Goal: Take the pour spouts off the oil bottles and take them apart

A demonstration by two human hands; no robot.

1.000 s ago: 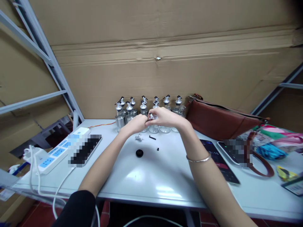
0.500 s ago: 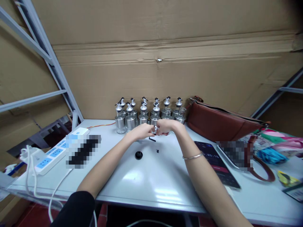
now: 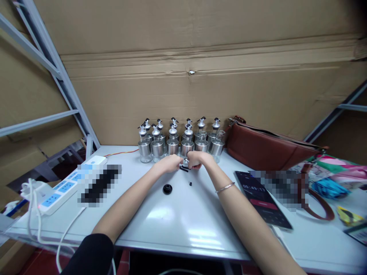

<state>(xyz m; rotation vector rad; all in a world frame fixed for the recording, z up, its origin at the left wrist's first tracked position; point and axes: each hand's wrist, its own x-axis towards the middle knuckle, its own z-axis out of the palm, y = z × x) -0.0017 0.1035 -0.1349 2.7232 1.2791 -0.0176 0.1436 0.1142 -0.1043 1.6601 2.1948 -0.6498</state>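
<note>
My left hand [image 3: 172,163] and my right hand [image 3: 196,159] come close together low over the table, in front of the bottles. Fingers of the right are closed on a small silver spout piece [image 3: 185,161]. Closed too are those of the left, beside a small black part; whether they grip it I cannot tell. A thin black lever [image 3: 184,169] lies just below the hands. Nearer to me are a round black stopper [image 3: 168,188] and a tiny black plug [image 3: 190,184]. Behind stand several glass bottles with steel sleeves [image 3: 157,148], most topped with silver pourers; two in front at right have bare necks.
On the left is a white power strip [image 3: 71,185] with cables and a blurred dark object [image 3: 100,185]. A phone showing a timer [image 3: 262,200], a brown bag [image 3: 266,147] and colourful plastic packaging [image 3: 335,177] occupy the right. Cardboard [image 3: 195,95] stands behind.
Both hands have come slightly lower and nearer to me, with a little more gap between them. The silver piece has moved down along with the right hand. The phone timer has advanced.
</note>
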